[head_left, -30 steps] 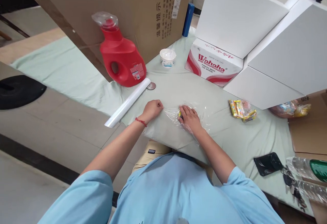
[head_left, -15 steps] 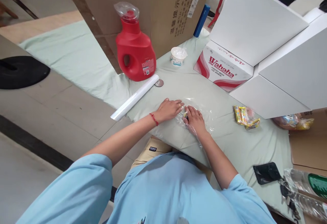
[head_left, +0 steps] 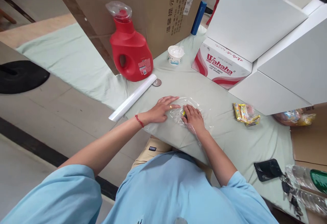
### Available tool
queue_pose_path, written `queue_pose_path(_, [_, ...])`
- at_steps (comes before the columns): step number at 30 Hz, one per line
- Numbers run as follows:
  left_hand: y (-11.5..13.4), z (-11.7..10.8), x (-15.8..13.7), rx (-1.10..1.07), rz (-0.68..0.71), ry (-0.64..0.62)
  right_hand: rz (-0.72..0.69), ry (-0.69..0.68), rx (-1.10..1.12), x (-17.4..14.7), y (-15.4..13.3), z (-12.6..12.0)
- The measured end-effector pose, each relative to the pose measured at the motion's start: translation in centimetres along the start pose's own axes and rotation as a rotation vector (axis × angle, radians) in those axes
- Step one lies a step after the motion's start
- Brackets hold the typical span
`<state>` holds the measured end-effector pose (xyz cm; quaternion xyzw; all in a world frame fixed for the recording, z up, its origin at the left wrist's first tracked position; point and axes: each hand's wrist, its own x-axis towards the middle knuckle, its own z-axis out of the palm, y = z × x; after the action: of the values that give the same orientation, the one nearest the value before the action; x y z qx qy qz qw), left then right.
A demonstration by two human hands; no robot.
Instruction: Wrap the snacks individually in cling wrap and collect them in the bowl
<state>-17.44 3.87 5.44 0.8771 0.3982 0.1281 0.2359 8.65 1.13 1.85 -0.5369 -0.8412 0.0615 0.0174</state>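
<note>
On the pale green cloth, a crumpled sheet of clear plastic film [head_left: 176, 117] is spread in front of me. My right hand [head_left: 194, 117] lies over the film with its fingers together and bent, covering a small yellow and dark thing [head_left: 184, 114]. Most of that thing is hidden, so its kind cannot be made out. My left hand [head_left: 163, 108] is open at the film's left side, fingers stretched out and apart, fingertips at the film's edge.
A white roll [head_left: 133, 98] and a round metal disc [head_left: 156, 82] lie beyond my left hand. Behind stand a red jug [head_left: 131, 52], a paper cup [head_left: 175, 55] and a Wahaha box [head_left: 221, 64]. Snack packets [head_left: 245, 114], a black phone [head_left: 267, 169] and keys [head_left: 290, 191] lie rightward.
My left hand has moved left, away from my right hand, and its fingers have spread. The right hand stays over the film and the small thing.
</note>
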Motion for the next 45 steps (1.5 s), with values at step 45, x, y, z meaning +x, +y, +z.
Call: queue_pose_path(45, [2.4,6.9,-1.4,0.224,-0.163,0.205,-0.064,0.019,0.139,0.4,0.7,-1.1])
